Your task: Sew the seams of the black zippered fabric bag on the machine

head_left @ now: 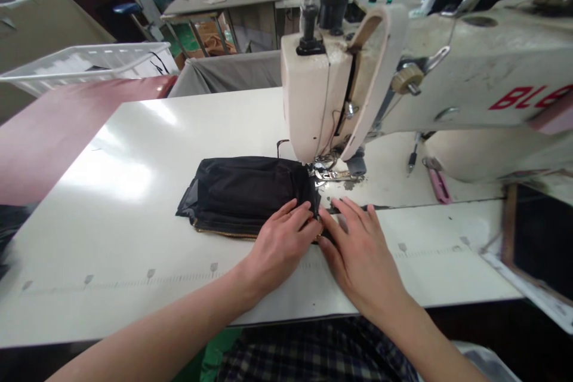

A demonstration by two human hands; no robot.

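A folded black fabric piece (pixel 242 188) with a gold zipper (pixel 226 233) along its near edge lies on the white sewing table (pixel 120 191), its right end close to the presser foot (pixel 333 174) of a cream sewing machine (pixel 313 95). My left hand (pixel 282 242) rests palm down on the fabric's right near corner, fingers pressing it flat. Just right of the fabric, my right hand (pixel 360 250) lies flat with its fingers spread on the table, its fingertips at the fabric's edge.
A pink tool (pixel 439 184) lies on the table under the machine arm. A white plastic basket (pixel 85 65) and a pink surface (pixel 54 131) sit at the left. Grey cloth (pixel 233 71) hangs behind the table. A dark opening (pixel 541 239) is at right.
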